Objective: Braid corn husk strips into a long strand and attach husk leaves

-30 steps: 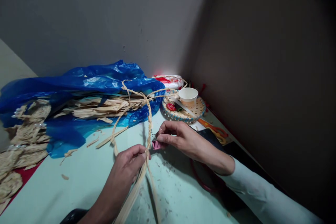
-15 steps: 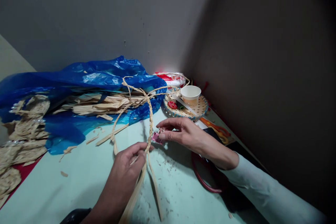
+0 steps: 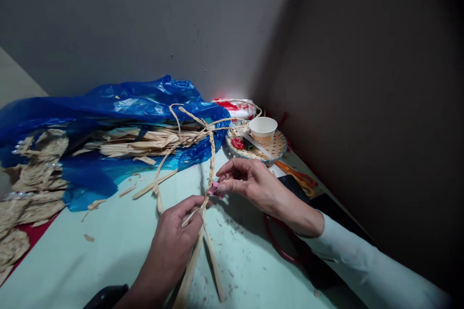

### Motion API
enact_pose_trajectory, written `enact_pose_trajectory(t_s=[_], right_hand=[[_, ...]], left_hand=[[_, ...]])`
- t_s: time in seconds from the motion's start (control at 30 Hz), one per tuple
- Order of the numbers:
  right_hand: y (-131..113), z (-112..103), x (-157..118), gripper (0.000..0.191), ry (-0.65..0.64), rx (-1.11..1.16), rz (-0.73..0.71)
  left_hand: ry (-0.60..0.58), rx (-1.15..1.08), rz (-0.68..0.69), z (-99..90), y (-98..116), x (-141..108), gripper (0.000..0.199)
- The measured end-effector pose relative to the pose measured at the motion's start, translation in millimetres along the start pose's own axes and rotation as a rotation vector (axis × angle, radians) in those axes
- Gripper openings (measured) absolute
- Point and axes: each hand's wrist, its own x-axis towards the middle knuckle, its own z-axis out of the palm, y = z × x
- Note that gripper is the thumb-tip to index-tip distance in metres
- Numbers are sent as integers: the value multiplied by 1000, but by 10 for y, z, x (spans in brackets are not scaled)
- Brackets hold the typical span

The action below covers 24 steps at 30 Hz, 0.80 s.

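Note:
My left hand (image 3: pixel 179 229) pinches a pale braid of dried plant strips (image 3: pixel 212 157) near its lower end. Below the fingers the loose strips (image 3: pixel 191 270) hang down toward me. My right hand (image 3: pixel 250 186) is closed on a small pink binder clip (image 3: pixel 216 189) by its wire handles. The clip's jaw end meets the braid's right side just above my left fingertips; whether it grips the braid I cannot tell. Beyond my hands the braid runs up to a thin twisted cord (image 3: pixel 194 117).
A blue plastic bag (image 3: pixel 145 91) with dried strips (image 3: pixel 145 144) lies at the back left. A paper cup (image 3: pixel 263 130) stands on a woven tray (image 3: pixel 277 152). Orange-handled scissors (image 3: pixel 299 178) lie right of it. Coiled braided pieces (image 3: pixel 39 178) sit at far left.
My right hand has brought the binder clip down slightly and against the braid. The braid's upper part has shifted a little to the right; my left hand has hardly moved.

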Motion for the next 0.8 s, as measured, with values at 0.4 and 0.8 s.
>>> enact_pose_trajectory(t_s=[0.4,0.8], right_hand=[[20,83,77,14,59,-58,-9],[15,83,67,19,46,-53,49]], left_hand=[[68,114,-44,62,58,-23,45],[91,244,23,89,72,-43,42]])
